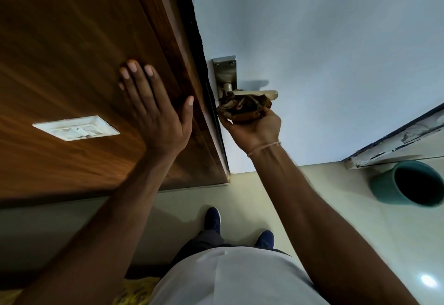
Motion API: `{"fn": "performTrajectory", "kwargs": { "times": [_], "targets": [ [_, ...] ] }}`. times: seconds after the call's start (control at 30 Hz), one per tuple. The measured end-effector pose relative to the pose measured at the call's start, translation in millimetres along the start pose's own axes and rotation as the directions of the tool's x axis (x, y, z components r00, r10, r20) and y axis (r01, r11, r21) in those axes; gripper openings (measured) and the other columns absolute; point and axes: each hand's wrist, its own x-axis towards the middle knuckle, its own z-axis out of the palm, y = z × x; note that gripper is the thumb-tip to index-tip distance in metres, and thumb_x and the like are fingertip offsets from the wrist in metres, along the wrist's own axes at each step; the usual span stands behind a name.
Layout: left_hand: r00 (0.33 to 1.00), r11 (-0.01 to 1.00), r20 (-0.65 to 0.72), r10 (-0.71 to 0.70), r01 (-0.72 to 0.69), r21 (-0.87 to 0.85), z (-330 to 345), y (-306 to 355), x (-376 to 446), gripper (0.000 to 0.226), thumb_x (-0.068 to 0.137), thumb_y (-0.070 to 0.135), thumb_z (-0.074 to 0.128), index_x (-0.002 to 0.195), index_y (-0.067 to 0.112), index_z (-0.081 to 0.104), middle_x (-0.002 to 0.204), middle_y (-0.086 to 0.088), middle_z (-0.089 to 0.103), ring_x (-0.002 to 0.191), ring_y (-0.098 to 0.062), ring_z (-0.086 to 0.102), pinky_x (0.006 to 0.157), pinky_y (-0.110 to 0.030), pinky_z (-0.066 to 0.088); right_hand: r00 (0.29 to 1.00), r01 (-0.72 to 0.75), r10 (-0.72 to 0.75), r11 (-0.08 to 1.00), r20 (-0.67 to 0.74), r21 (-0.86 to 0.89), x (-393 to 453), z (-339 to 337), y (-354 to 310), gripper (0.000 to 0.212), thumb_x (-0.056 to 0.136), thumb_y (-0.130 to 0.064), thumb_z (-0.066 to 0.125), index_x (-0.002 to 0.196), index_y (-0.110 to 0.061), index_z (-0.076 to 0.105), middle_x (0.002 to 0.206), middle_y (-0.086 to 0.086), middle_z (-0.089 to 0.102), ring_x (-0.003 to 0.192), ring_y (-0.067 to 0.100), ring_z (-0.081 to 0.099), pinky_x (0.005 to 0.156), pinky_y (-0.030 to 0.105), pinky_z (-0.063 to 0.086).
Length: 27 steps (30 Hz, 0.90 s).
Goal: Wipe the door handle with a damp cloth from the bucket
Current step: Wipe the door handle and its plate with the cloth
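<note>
A metal lever door handle [260,93] on a steel backplate [225,74] juts from the pale blue door [324,52]. My right hand [254,127] is closed around a crumpled brown cloth [242,105], pressed against the underside of the lever near its stem. My left hand [156,107] lies flat with fingers spread on the brown wooden panel [72,64] left of the door edge, holding nothing. A teal bucket [408,184] stands on the floor at the right; its inside is dark.
A white switch plate [77,128] is set in the wooden panel left of my left hand. My two blue shoes [212,218] stand on the cream tiled floor [336,208]. A worn door-frame edge [396,141] runs along the right, above the bucket.
</note>
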Motion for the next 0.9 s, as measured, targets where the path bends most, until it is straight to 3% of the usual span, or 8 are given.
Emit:
{"fn": "performTrajectory", "kwargs": {
  "times": [0.13,0.2,0.3,0.37,0.53,0.63,0.77,0.9],
  "targets": [
    [1.0,1.0,0.005,0.008,-0.008,-0.004,1,-3,-1,0.089,0.103,0.044,0.068,0.158,-0.013,0.028,0.16,-0.043,0.035,0.154,-0.054,0.024,0.132,-0.062,0.021,0.99,0.066,-0.058,0.996,0.129,-0.059,-18,-1,-1,0.048,0.088,0.004,0.029,0.11,-0.002,0.072,0.11,0.025,0.075,0.122,0.052,0.061,0.126,0.068,0.031],
    [1.0,1.0,-0.001,0.005,-0.005,-0.002,3,-4,-1,0.089,0.102,0.044,0.068,0.158,-0.013,0.029,0.16,-0.043,0.036,0.154,-0.053,0.024,0.132,-0.062,0.021,0.983,0.105,-0.075,0.978,0.169,-0.179,-17,-2,5,0.054,0.093,0.017,0.022,0.121,-0.003,0.064,0.097,0.02,0.078,0.111,0.046,0.064,0.127,0.067,0.032],
    [1.0,1.0,-0.01,-0.002,0.002,-0.008,5,-2,-1,0.091,0.099,0.041,0.072,0.157,-0.014,0.029,0.158,-0.045,0.037,0.153,-0.055,0.025,0.13,-0.065,0.024,0.986,0.092,-0.064,0.98,0.153,-0.178,-3,0,19,0.058,0.101,0.023,0.03,0.147,-0.003,0.052,0.107,0.018,0.078,0.109,0.038,0.069,0.118,0.06,0.049],
    [1.0,1.0,-0.013,0.004,-0.004,-0.01,7,-3,0,0.092,0.097,0.04,0.074,0.157,-0.014,0.029,0.158,-0.046,0.037,0.152,-0.056,0.026,0.129,-0.067,0.025,0.992,0.066,-0.043,0.977,0.117,-0.201,5,1,22,0.058,0.102,0.022,0.033,0.154,0.002,0.047,0.125,0.023,0.07,0.114,0.038,0.069,0.097,0.053,0.064],
    [1.0,1.0,-0.017,0.003,-0.003,0.012,9,-7,-1,0.095,0.094,0.04,0.078,0.157,-0.013,0.03,0.157,-0.045,0.039,0.151,-0.056,0.027,0.128,-0.068,0.027,0.971,0.218,-0.188,0.951,0.149,-0.221,14,-18,-19,0.053,0.098,0.025,0.038,0.138,-0.006,0.053,0.123,0.016,0.064,0.145,0.043,0.05,0.11,0.054,0.056],
    [1.0,1.0,-0.023,-0.007,0.007,0.014,10,-5,0,0.097,0.092,0.039,0.08,0.156,-0.013,0.029,0.155,-0.046,0.04,0.15,-0.056,0.028,0.127,-0.069,0.029,0.972,0.219,-0.188,0.943,0.143,-0.249,15,-21,-26,0.049,0.1,0.024,0.036,0.133,-0.005,0.056,0.132,0.018,0.06,0.13,0.04,0.057,0.09,0.045,0.066],
    [0.999,1.0,-0.04,0.016,-0.016,0.006,13,-7,-2,0.089,0.099,0.044,0.068,0.156,-0.013,0.029,0.155,-0.047,0.04,0.15,-0.058,0.029,0.128,-0.068,0.027,0.991,0.109,-0.091,0.973,0.093,-0.205,14,-9,11,0.047,0.102,0.023,0.03,0.12,-0.004,0.065,0.111,0.017,0.071,0.103,0.031,0.067,0.114,0.051,0.05],
    [0.999,1.0,-0.042,0.024,-0.023,0.021,15,-11,-2,0.089,0.098,0.042,0.069,0.156,-0.013,0.029,0.154,-0.047,0.04,0.149,-0.059,0.029,0.127,-0.069,0.026,0.979,0.101,-0.063,0.975,0.194,-0.197,15,-9,-5,0.049,0.101,0.023,0.029,0.126,-0.004,0.062,0.136,0.022,0.06,0.125,0.038,0.062,0.122,0.055,0.042]
  ]
}}
